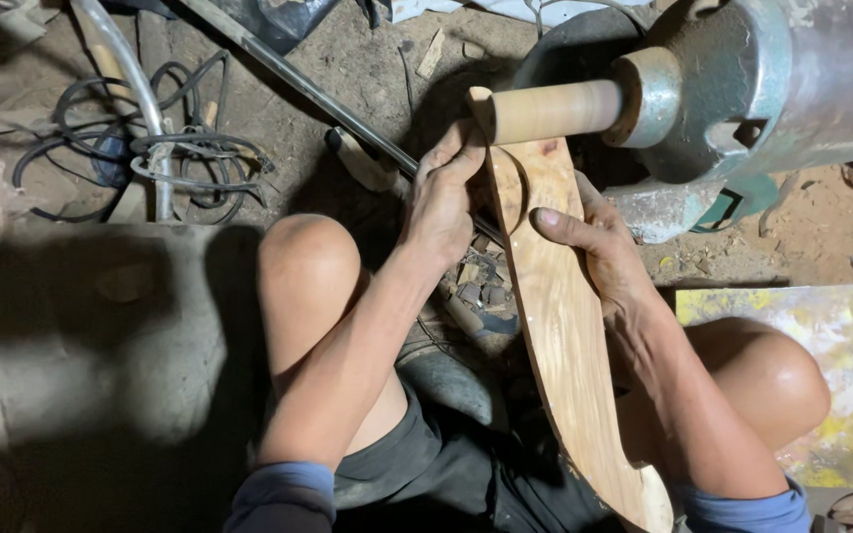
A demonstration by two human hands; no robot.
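Nearest the lens, both my forearms run up the frame from blue sleeves, knees raised on either side, seated low over a dirt floor (367, 59). Between them I hold a long wooden plank (565, 345), pale and grained, curved along one edge. Its long axis runs from my lap up and slightly left toward the machine; the near end sits by my right thigh, the far end points away from me.

My left hand (443, 202) is wrapped over the plank's far left edge, fingers closed on it, wrist bent inward. My right hand (589, 242) steadies the right edge, thumb laid flat across the top face, fingers hidden underneath; grip closed on the wood.

At its far end the plank meets a wooden cylinder (555, 111) that sticks out sideways from a grey-green metal machine housing (742, 89).

Left of centre, a tangle of black cables (180, 158) lies on the dirt, well apart from my hands. A yellow-stained sheet (841, 345) lies beside my right knee.
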